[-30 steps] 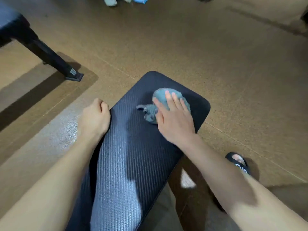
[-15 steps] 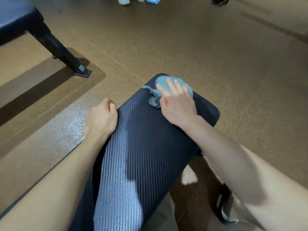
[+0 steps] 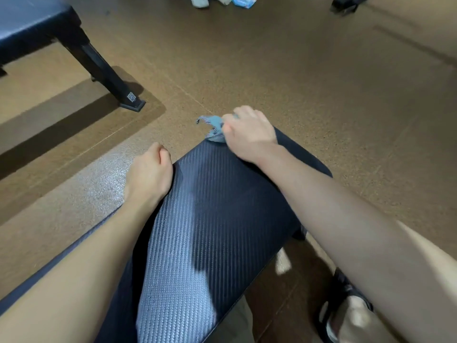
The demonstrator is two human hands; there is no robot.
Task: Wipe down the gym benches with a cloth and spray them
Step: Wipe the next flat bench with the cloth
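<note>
the bench pad (image 3: 217,219) is black with a ribbed, carbon-weave texture, running from the bottom of the view up toward the middle; a pale sheen lies on its near half. the cloth (image 3: 212,128) is a small blue-grey rag, bunched up, at the pad's far end with a loose corner sticking out over the floor (image 3: 321,95).

the right hand (image 3: 249,134) grips the cloth at that far edge — its fingers curl down over the end of the pad. the left hand (image 3: 150,174) rests on the pad's left edge, fingers folded under out of sight, thumb pressed against the side of the hand; whether they clasp the edge cannot be told.

half a second ago the right hand lay flat with fingers straight on the cloth, still on top of the pad — now it has slid further out and curled over the end. the left hand has kept its place.

another dark bench (image 3: 37,23) stands at top left, well apart.
</note>
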